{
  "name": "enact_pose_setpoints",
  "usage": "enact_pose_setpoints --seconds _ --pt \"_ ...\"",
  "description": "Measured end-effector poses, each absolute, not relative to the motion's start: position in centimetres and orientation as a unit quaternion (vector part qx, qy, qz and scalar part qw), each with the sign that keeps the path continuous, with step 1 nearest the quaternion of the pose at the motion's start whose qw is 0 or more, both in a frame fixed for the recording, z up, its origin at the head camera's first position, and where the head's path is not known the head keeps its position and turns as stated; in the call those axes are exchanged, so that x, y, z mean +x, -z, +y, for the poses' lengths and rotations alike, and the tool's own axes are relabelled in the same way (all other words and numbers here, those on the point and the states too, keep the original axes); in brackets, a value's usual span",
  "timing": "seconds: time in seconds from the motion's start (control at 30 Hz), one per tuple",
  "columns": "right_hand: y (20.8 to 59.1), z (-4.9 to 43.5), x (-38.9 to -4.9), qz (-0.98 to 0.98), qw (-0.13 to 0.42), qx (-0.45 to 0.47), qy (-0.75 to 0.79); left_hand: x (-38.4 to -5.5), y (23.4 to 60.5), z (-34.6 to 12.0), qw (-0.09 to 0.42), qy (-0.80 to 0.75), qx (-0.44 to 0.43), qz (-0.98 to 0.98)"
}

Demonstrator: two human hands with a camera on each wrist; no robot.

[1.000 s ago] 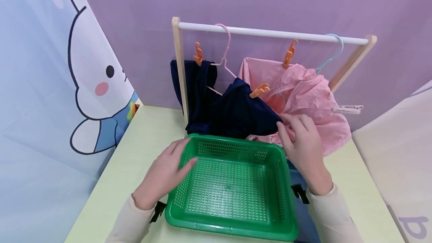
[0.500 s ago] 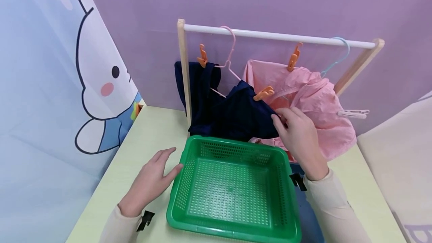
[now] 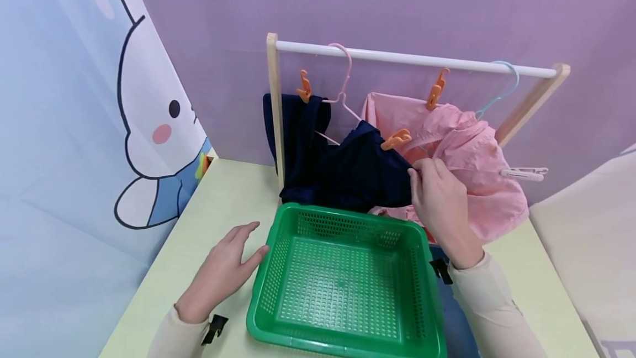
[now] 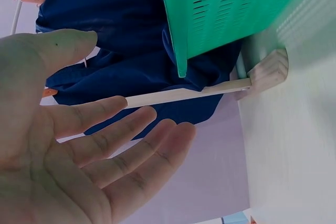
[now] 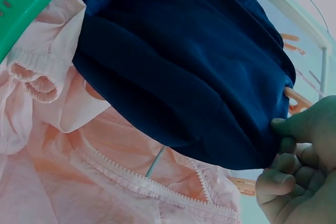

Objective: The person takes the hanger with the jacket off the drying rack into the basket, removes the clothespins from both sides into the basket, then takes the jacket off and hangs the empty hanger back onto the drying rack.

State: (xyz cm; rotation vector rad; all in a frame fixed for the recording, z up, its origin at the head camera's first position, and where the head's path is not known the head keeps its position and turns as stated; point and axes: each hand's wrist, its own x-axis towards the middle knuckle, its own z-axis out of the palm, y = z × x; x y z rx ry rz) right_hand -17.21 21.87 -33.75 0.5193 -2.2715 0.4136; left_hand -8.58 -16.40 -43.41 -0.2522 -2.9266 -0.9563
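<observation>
A dark navy garment hangs on a pink hanger from the rack's white bar, with orange clothespins on it. My right hand pinches the garment's right corner between thumb and fingers, seen close in the right wrist view beside the navy cloth. My left hand is held with fingers extended at the left side of the green basket, holding nothing. In the left wrist view its palm faces the navy cloth and the basket wall.
Behind my right hand a pink zip jacket hangs from a light blue hanger, with an orange and a white clothespin on it. The rack's wooden posts stand on the pale table. Something blue lies right of the basket.
My left hand has come off the basket's left rim and moved left. My right fingers have closed onto the navy garment's corner. The view has shifted slightly.
</observation>
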Motion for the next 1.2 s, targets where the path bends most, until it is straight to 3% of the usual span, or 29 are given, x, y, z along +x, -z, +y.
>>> enact_pose_setpoints --seconds 0.7,1.2 --pt "33.2 23.2 -16.1 -0.871 0.437 0.159 -0.158 -8.6 42.8 -15.6 0.040 0.306 -0.087 -0.947" --pt "34.4 25.9 -15.6 -0.853 0.476 0.154 -0.146 -9.6 40.8 -14.9 0.102 0.330 -0.121 -0.931"
